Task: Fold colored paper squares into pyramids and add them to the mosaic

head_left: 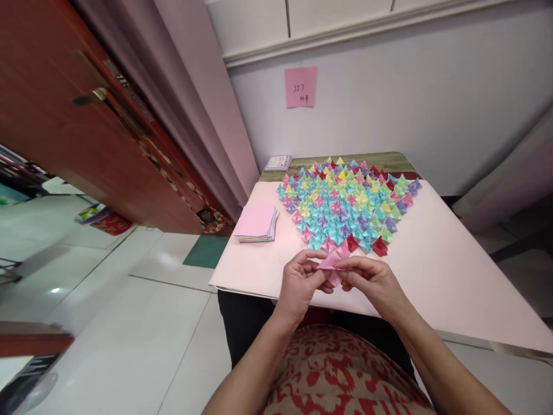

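Between my two hands, above the table's near edge, is a pink folded paper piece [332, 262] with pointed flaps. My left hand [301, 280] pinches its left side between thumb and fingers. On the other side my right hand [375, 283] grips it the same way, fingers bent. Just beyond lies a wide cluster of small folded paper pieces [334, 207] in blue, green, yellow, pink, purple and red, each with raised points. My fingertips cover part of the pink piece.
A stack of coloured square paper [256, 222], pink on top, sits left of the cluster on the pale pink tabletop [444, 253]. Smaller packets [279, 162] lie at the back left corner. A pink note [300, 87] is stuck on the wall. At left stands a red-brown door [108, 127].
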